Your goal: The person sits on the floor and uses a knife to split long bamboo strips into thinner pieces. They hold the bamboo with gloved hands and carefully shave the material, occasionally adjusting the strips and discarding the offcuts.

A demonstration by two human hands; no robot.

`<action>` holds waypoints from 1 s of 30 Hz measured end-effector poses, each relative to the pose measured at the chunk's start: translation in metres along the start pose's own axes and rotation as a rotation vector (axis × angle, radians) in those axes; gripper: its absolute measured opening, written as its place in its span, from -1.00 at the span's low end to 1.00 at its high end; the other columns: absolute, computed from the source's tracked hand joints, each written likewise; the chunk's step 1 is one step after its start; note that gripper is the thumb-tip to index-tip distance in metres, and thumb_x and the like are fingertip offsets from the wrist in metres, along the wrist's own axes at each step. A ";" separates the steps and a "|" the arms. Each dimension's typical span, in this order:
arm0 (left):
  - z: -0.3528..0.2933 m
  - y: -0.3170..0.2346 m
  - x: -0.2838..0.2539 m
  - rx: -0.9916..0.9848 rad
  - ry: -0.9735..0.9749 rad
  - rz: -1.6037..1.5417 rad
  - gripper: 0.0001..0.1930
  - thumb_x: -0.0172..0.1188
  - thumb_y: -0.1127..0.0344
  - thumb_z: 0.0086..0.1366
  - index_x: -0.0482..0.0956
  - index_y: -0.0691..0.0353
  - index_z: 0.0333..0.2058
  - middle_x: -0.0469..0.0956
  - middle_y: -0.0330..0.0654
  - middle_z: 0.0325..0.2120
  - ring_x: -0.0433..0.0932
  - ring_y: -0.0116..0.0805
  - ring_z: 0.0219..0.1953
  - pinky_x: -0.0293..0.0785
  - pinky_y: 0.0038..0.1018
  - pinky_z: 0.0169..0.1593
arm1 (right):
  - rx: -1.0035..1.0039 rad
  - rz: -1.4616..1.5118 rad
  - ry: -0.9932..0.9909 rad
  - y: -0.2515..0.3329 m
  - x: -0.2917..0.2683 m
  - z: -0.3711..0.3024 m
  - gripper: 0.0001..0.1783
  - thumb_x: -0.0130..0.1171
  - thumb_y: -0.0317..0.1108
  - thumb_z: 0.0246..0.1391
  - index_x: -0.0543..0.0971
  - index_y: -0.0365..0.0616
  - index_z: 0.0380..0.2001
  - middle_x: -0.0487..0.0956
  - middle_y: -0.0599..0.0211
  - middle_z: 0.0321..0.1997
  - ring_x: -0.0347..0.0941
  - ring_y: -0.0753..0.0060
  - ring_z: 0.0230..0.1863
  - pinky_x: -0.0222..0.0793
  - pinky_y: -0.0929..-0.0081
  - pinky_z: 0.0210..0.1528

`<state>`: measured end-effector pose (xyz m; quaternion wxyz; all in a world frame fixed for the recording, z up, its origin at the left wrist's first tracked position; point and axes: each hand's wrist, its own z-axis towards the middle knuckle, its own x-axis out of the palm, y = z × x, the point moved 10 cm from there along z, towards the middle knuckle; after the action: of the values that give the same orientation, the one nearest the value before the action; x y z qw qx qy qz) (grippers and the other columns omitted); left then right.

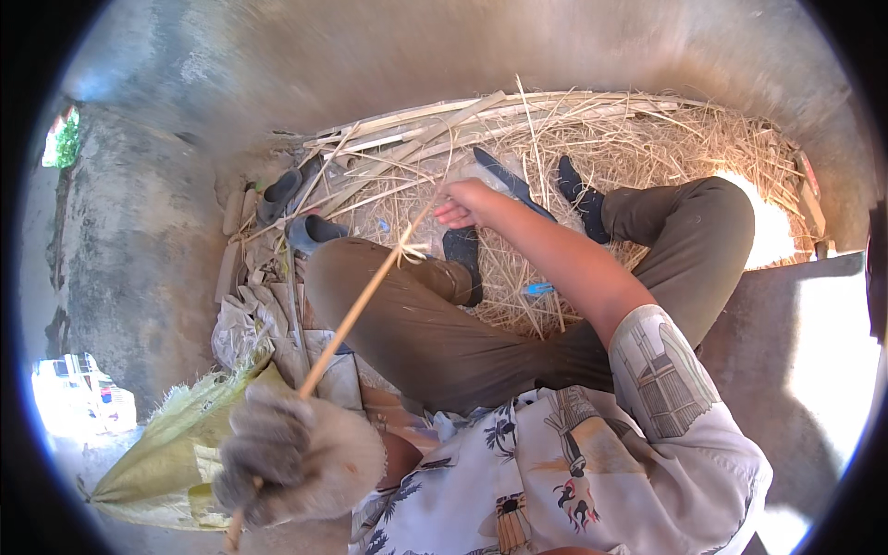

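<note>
A long, thin bamboo strip (356, 310) runs slantwise from lower left up toward the middle. My left hand (287, 458), in a grey and white work glove, is closed around its lower part, and a short end sticks out below the fist. At the strip's far, thinner end is my bare right hand (465, 203), its fingers curled and closed on it. A pale curl of shaving (412, 252) hangs on the strip just short of the right hand. Beyond my right wrist a dark, flat blade-like piece (509, 180) lies on the straw, partly hidden by my forearm.
Straw-like shavings (638, 143) and long split bamboo pieces (416, 139) cover the floor around my feet, against a curved wall (518, 46). Grey slippers (314, 231) sit at the left. A yellowish woven sack (176, 453) lies near my left hand. A small blue object (538, 289) rests between my legs.
</note>
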<state>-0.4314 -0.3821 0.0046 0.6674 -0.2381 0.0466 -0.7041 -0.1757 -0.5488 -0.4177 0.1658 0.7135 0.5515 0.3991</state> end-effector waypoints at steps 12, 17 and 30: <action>0.022 0.069 -0.033 -0.232 0.103 -0.658 -0.62 -0.11 0.31 0.47 0.26 0.46 0.13 0.27 0.20 0.08 0.28 0.00 0.27 0.41 -0.44 0.27 | 0.064 -1.104 -0.750 -0.064 -0.206 0.027 -0.62 0.19 -0.27 0.03 0.59 -0.09 -0.05 0.60 -0.04 0.01 0.53 0.05 0.10 0.45 0.11 0.09; 0.050 0.096 -0.032 -0.193 -0.037 -0.776 -0.61 -0.11 0.25 0.48 0.25 0.46 0.11 0.31 0.19 0.08 0.28 0.03 0.28 0.44 -0.23 0.26 | 0.040 -0.842 -0.552 -0.065 -0.196 0.056 -0.57 0.17 -0.15 0.01 0.63 -0.29 -0.18 0.64 -0.11 -0.09 0.59 0.02 -0.01 0.48 0.12 0.00; 0.059 0.102 0.033 -0.121 -0.131 0.009 -0.56 0.02 -0.08 0.44 0.40 0.23 -0.06 0.44 -0.20 -0.41 0.52 -0.27 -0.29 0.57 -0.19 -0.07 | -0.854 -0.066 -0.231 0.059 0.033 -0.190 -0.67 0.11 -0.22 0.21 0.53 -0.26 -0.51 0.45 0.32 -0.67 0.28 0.43 -0.67 0.21 0.35 -0.55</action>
<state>-0.3143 -0.4101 0.0264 0.6565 -0.3233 0.0464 -0.6799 -0.2774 -0.5765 -0.2463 0.5188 0.6032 0.3375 0.5031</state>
